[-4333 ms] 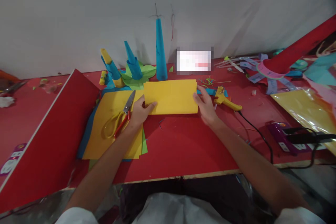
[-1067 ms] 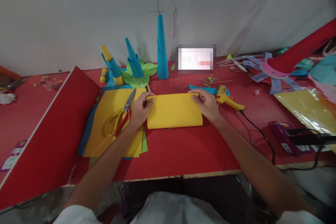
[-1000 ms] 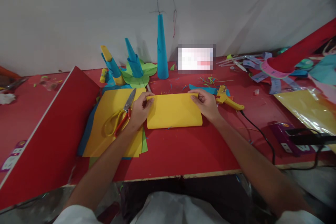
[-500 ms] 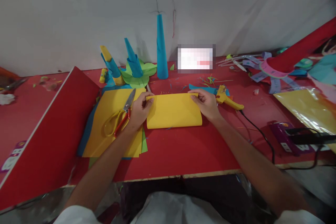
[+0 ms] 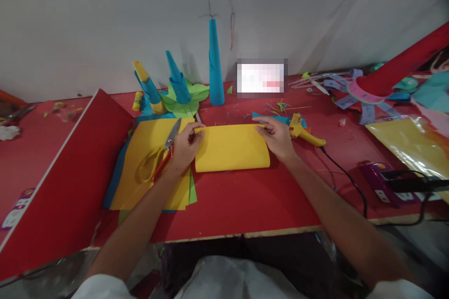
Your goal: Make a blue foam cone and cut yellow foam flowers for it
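Observation:
A yellow sheet (image 5: 231,148), bent over along its near side, lies on the red table (image 5: 245,205). My left hand (image 5: 187,144) pinches its far left corner between thumb and fingers. At the far right corner, my right hand (image 5: 277,138) grips the sheet in the same way. Left of my left hand, scissors (image 5: 162,154) with yellow and red handles rest on a stack of yellow paper (image 5: 136,149). Just right of my right hand is a yellow glue gun (image 5: 305,134) with a black cord.
Tall blue paper cone (image 5: 216,65) stands near the wall, with smaller blue cones (image 5: 180,86) on green petals to its left. A red board (image 5: 66,182) leans at the left. A purple box (image 5: 379,182) and yellow plastic-wrapped sheets (image 5: 410,142) lie at the right.
The fingers of my right hand have lifted and spread slightly, while its thumb stays on the sheet. The rest looks nearly the same.

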Demonstrator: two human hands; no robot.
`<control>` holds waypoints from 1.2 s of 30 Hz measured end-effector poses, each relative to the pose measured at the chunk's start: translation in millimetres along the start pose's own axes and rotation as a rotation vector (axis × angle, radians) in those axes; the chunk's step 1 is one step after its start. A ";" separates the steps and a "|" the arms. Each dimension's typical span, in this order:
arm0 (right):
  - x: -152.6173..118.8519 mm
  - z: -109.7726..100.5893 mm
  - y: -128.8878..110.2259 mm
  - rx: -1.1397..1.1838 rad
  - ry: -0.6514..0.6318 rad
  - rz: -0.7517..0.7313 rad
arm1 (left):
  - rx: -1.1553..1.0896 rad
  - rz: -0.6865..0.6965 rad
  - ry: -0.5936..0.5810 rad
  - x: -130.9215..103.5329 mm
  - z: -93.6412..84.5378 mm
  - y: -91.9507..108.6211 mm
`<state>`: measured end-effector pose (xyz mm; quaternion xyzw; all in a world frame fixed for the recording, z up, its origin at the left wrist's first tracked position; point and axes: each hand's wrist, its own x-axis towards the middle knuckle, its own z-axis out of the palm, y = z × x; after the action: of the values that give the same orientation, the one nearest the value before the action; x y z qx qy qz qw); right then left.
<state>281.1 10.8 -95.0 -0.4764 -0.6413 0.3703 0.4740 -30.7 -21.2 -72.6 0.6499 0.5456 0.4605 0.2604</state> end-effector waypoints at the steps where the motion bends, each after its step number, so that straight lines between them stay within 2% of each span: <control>1: 0.3 0.0 0.5 0.005 0.004 0.002 | 0.004 -0.004 0.000 0.5 -0.6 -1.2; 9: 3.4 -0.3 8.1 0.099 0.039 0.042 | 0.011 0.025 -0.003 2.3 -5.1 -6.2; 18: 2.2 -5.0 -0.7 -0.015 -0.036 -0.040 | 0.028 0.021 -0.019 4.5 -7.5 -3.9; 21: 3.9 -8.2 0.5 -0.078 -0.098 -0.058 | 0.053 0.030 -0.038 7.9 -11.7 -4.6; 27: 7.9 -17.0 2.1 -0.165 -0.324 -0.076 | 0.073 0.053 -0.126 10.7 -16.6 -10.7; 30: 8.6 -17.4 2.8 -0.186 -0.370 -0.085 | 0.072 0.052 -0.150 10.0 -16.2 -11.6; 33: 8.6 -15.0 4.5 -0.192 -0.347 -0.090 | 0.098 0.038 -0.149 9.5 -14.6 -11.7; 36: 8.1 -11.8 7.5 -0.249 -0.258 -0.109 | 0.207 0.062 -0.133 8.1 -10.7 -11.5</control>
<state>293.6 20.9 -96.6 -0.4445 -0.7626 0.3198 0.3445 -45.6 -12.2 -75.0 0.7191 0.5512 0.3655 0.2133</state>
